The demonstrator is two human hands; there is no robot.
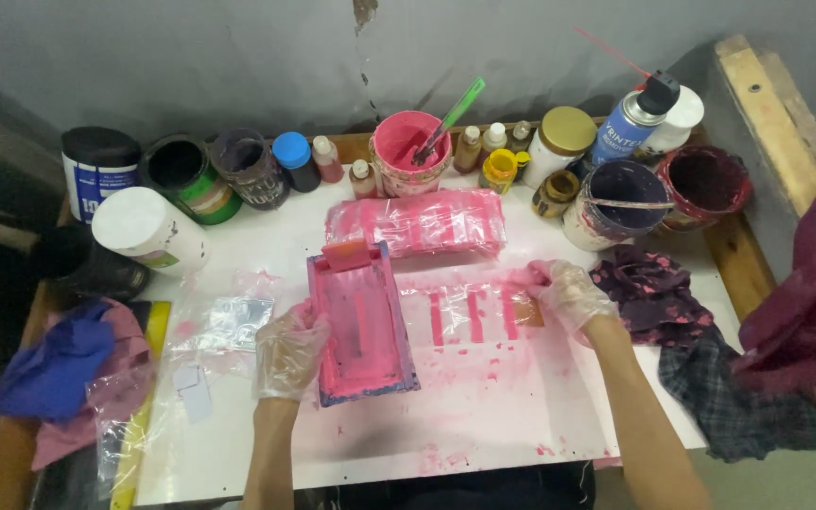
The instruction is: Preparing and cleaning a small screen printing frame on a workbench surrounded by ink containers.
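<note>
The small screen-printing frame [363, 326], coated in wet pink ink, lies near the middle of the desk [521, 425], a little toward its left half. The left hand [287, 351], in a thin clear glove, grips the frame's left rail, its fingers [309, 326] curled closed over the edge. Just to the right, three pink printed bars [472, 316] sit on the white surface amid pink smears. The right hand [570, 293], also gloved, has its fingers bent around a small pink-stained piece pressed to the desk beside the bars; what that piece is cannot be told.

Ink looks wet everywhere, so the likeliest trouble seems to be smudging: a frame dragged sideways, or a glove brushing the bars, would blur them. A slick glove could also let the frame slip. Behind, toward the far edge, a pink plastic-wrapped bundle [417, 222] and an open pink paint tub [410, 151] with a green-handled stirrer [450, 118] stand close; a knocked tub would probably flood the work. Rags [654, 297] lie at the right edge.
</note>
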